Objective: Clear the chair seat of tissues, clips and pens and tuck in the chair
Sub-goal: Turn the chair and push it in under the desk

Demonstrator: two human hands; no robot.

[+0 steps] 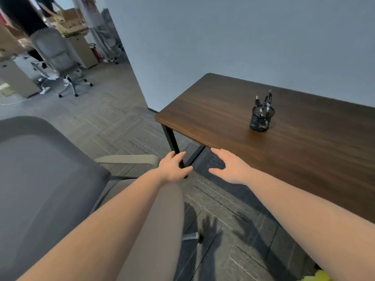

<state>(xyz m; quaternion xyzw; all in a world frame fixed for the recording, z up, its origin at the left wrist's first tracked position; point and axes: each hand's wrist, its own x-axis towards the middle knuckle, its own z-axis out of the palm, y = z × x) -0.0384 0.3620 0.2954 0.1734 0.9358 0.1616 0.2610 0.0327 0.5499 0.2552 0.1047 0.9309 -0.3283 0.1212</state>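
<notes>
A grey office chair stands at the lower left, its mesh backrest (40, 179) towards me and its seat (162, 224) showing beside my left forearm. Nothing lies on the visible part of the seat. One armrest (127, 159) points towards the desk. My left hand (174, 167) hovers just past the armrest's end, fingers apart and empty. My right hand (229, 167) is held out open near the front edge of the brown wooden desk (233, 138), empty too. On the desk stands a black mesh pen cup (261, 120) with several black pens (263, 104) in it.
A black desk leg (172, 140) stands just beyond my hands. Grey carpet tiles cover the floor. A second grey office chair (60, 63) and a standing person (22, 15) are at the far left. Something yellow-green (318, 276) shows at the bottom edge.
</notes>
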